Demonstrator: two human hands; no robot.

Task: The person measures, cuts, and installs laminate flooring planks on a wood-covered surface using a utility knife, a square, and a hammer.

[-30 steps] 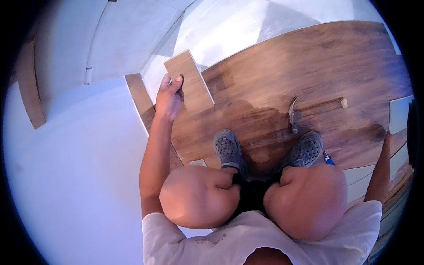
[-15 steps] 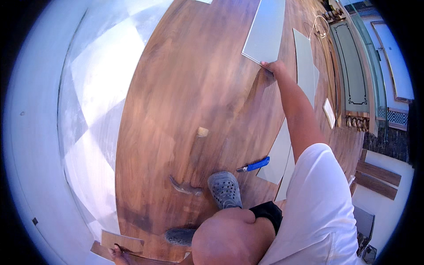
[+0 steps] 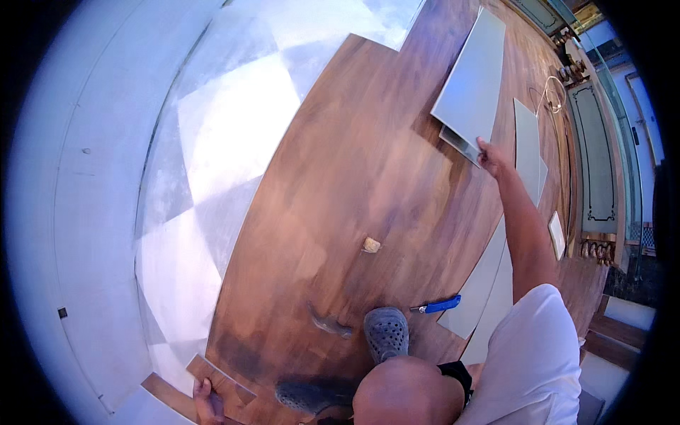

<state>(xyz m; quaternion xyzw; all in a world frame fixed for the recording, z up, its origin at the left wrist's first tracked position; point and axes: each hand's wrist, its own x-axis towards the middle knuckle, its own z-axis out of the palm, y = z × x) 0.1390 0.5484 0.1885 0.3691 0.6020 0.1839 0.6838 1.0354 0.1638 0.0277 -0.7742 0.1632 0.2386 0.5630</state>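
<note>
My right hand grips the near end of a long pale-grey plank, with another board showing beneath it. At the lower left my left hand is closed on a short wood-look plank piece, beside a brown strip. A hammer lies on the wood-look floor near my grey clogs, its light wooden handle end pointing away from me. A blue utility knife lies to the right of the clogs, by more pale planks.
A white wall runs along the left, beside a white checkered floor strip. At the right are loose long planks, a coiled pale cable, a small white slab, decorated green panels and glass sheets.
My view has swung to the right. Since half a second ago, my right hand and the long grey plank have come lower, with a board now visible beneath it. My left hand still holds the short piece.
</note>
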